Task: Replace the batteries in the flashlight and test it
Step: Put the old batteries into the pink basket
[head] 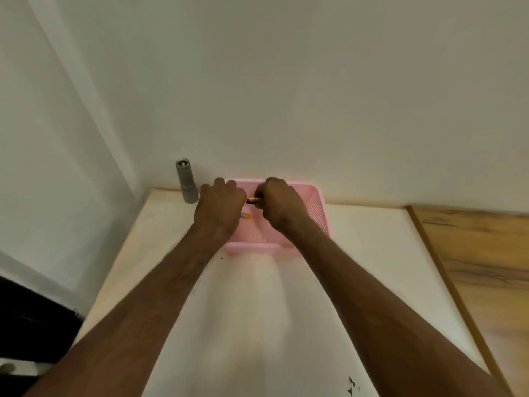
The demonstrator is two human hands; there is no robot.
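Observation:
A grey flashlight (186,181) stands upright on its head against the wall, at the table's far left corner. Just right of it sits a pink mesh basket (317,213). Both my hands are over the basket. My right hand (279,206) is closed and pinches a small gold and black battery (253,200) by one end. My left hand (220,209) is curled into a fist next to it, and an orange-tipped battery (246,216) pokes out at its lower right edge. Whether the left hand grips that battery is hidden by the fingers.
The white table (252,310) runs toward me, with dark chips near its front edge. A wooden panel (481,270) borders it on the right. White walls meet behind the flashlight. Something dark (31,316) lies low at the left.

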